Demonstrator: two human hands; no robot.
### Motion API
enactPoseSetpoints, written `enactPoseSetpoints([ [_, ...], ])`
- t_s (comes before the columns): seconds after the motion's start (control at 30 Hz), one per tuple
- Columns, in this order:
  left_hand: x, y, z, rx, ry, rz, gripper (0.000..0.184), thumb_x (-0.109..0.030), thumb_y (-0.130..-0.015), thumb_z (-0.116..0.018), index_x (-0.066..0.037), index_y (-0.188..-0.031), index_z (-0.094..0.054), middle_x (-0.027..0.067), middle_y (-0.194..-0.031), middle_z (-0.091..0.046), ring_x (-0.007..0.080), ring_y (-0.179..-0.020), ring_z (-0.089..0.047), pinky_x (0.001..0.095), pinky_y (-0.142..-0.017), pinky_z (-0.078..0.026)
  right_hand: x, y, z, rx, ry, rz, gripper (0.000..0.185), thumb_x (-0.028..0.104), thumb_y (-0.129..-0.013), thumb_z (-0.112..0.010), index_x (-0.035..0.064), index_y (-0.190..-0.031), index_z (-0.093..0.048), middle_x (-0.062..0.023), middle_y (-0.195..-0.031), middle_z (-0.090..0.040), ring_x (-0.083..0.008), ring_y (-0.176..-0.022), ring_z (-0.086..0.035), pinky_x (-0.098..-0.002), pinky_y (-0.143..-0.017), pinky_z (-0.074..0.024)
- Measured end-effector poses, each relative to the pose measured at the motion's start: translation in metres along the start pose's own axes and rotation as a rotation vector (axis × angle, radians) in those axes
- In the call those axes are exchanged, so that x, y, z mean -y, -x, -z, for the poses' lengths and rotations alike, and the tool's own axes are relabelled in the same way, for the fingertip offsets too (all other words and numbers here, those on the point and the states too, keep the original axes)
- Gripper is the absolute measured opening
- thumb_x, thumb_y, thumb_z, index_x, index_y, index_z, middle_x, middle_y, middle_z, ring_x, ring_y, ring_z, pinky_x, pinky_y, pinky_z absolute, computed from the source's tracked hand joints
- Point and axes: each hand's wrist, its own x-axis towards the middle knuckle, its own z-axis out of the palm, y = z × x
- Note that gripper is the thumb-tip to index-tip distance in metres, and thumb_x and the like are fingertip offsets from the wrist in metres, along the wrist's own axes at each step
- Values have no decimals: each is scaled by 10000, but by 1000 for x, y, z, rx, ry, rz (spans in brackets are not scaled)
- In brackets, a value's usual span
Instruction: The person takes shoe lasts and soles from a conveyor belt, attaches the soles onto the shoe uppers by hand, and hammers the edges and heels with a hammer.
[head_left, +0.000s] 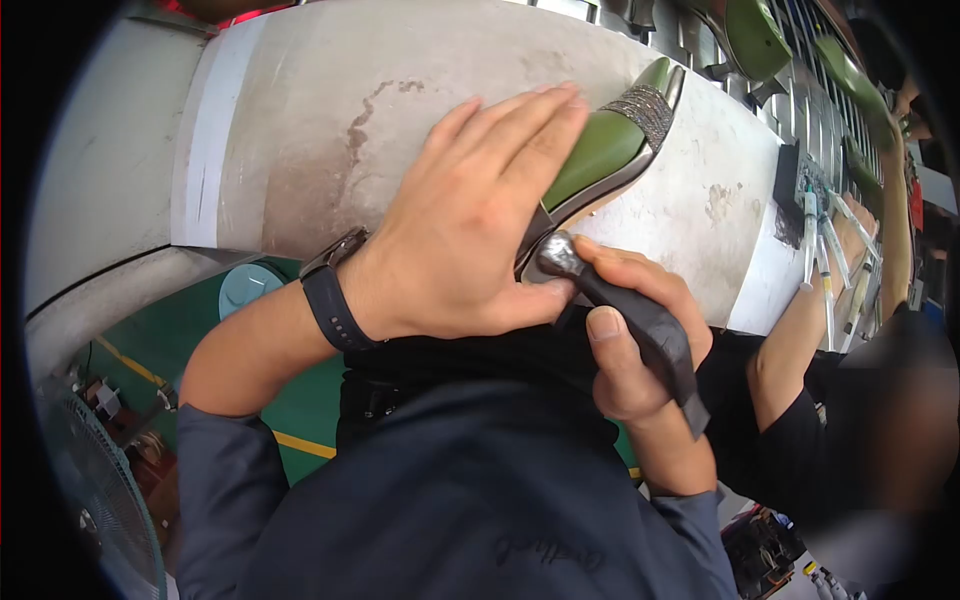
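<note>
A shoe (628, 182) on a green last (598, 155) lies sideways on the pale work surface, its pointed toe away from me. A glittery dark band (643, 112) crosses its front. Over the heel end lies my left hand (475, 215), fingers stretched along the shoe and thumb at the near side, gripping it. My right hand (624, 368) is closed round the dark handle of a hammer (650, 335). The hammer's rounded shiny metal head (558, 254) is at the heel edge, close to my left thumb; whether it touches is unclear. My left hand hides much of the heel.
More green lasts (757, 42) sit on a slatted metal rack along the far right. Several syringes (828, 245) stand at the surface's right end, beside a co-worker's arm (795, 325). A fan (95, 500) and a round light-blue seat (248, 290) are at lower left.
</note>
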Motion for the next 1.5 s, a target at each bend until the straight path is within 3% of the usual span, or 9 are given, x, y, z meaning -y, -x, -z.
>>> enactPoseSetpoints([
  [0.13, 8, 8, 2, -16, 17, -29, 1096, -270, -643, -854, 54, -1573, -372, 255, -1570, -466, 433, -1428, -474, 509, -1164, -378, -14, 13, -14, -151, 26, 71, 334, 60, -893, -721, -94, -1182, -657, -314, -1200, -711, -404, -1120, -720, -462, -1009, -563],
  [0.27, 9, 6, 0, -19, 41, -5, 1076, -271, -623, -847, 86, -1539, -407, 258, -1537, -487, 424, -1400, -499, 485, -1125, -410, -17, -1, -12, -67, 164, 237, 354, 43, -847, -741, -107, -1158, -663, -316, -1136, -723, -433, -1078, -725, -480, -955, -588],
  [0.5, 6, 1, -4, -39, 92, 45, 1077, -244, -595, -822, 97, -1529, -408, 275, -1498, -510, 436, -1350, -528, 499, -1091, -424, -3, -14, 0, 121, 168, 173, 358, 48, -822, -764, -100, -1134, -669, -309, -1113, -721, -413, -1000, -741, -454, -869, -615],
  [0.73, 3, 2, -7, -44, 1, 21, 1068, -240, -624, -821, 76, -1547, -387, 274, -1503, -493, 443, -1343, -517, 499, -1097, -417, 11, -35, 2, 186, 352, 257, 390, -7, -710, -816, -78, -1076, -700, -223, -1063, -754, -357, -951, -759, -398, -837, -634],
  [0.9, -3, -17, 8, 72, -59, 16, 988, -248, -674, -860, 63, -1502, -419, 270, -1429, -524, 447, -1275, -543, 478, -1086, -436, 25, -30, 27, 122, 231, 13, 337, -4, -819, -796, -44, -1140, -705, -204, -1123, -752, -292, -1008, -757, -369, -903, -598],
  [1.03, -1, -54, -12, 48, -6, 90, 898, -245, -753, -839, 70, -1480, -416, 285, -1298, -604, 453, -1185, -610, 469, -1007, -494, 25, -38, 45, -354, -111, -132, 359, -3, -929, -690, -61, -1280, -638, -180, -1211, -743, -203, -1047, -729, -329, -970, -560],
  [1.17, -9, -69, -13, 150, 16, 206, 842, -212, -778, -816, 48, -1475, -421, 278, -1209, -646, 456, -1141, -628, 482, -954, -511, 18, -75, 59, -112, 37, -136, 175, 5, -925, -708, -55, -1090, -714, -132, -1045, -776, -158, -986, -723, -290, -904, -558],
  [1.4, -12, -70, -13, 166, -24, 181, 805, -185, -799, -804, 55, -1472, -433, 286, -1176, -658, 454, -1087, -653, 466, -943, -528, -51, -143, 92, -303, -109, -413, 166, 150, -929, -738, 30, -1043, -755, -55, -988, -757, -156, -939, -711, -302, -836, -557],
  [1.5, -12, -70, -1, -56, -25, 90, 807, -188, -819, -809, 82, -1478, -429, 303, -1236, -645, 440, -1157, -652, 433, -1015, -510, -66, -129, 95, -374, -208, -368, 173, 152, -948, -746, 3, -1035, -741, -84, -996, -752, -172, -937, -714, -310, -872, -577],
])
